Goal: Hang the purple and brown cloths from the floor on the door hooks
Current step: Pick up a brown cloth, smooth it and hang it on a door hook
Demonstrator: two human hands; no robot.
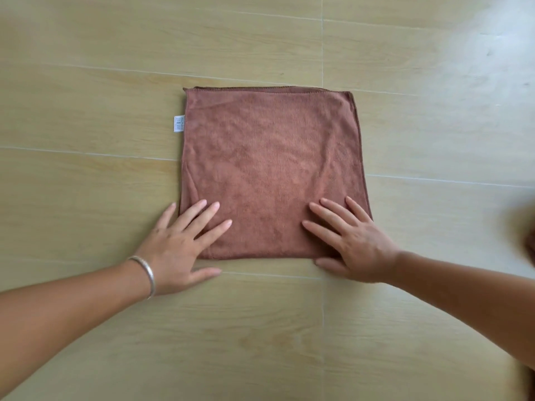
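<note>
A brown cloth (pixel 269 157) lies flat and folded into a square on the floor, with a small white label (pixel 179 123) sticking out of its left edge. My left hand (pixel 179 247) rests on its near left corner with fingers straight and spread, the thumb on the floor. Flat on the near right corner lies my right hand (pixel 353 241), fingers spread too, thumb at the cloth's front edge. The purple cloth and the door hooks are out of view.
The floor (pixel 86 111) is light wood-look tile with pale grout lines all around the cloth. A dark brown object (pixel 531 241) shows at the right edge of the frame. A silver bangle (pixel 144 273) circles my left wrist.
</note>
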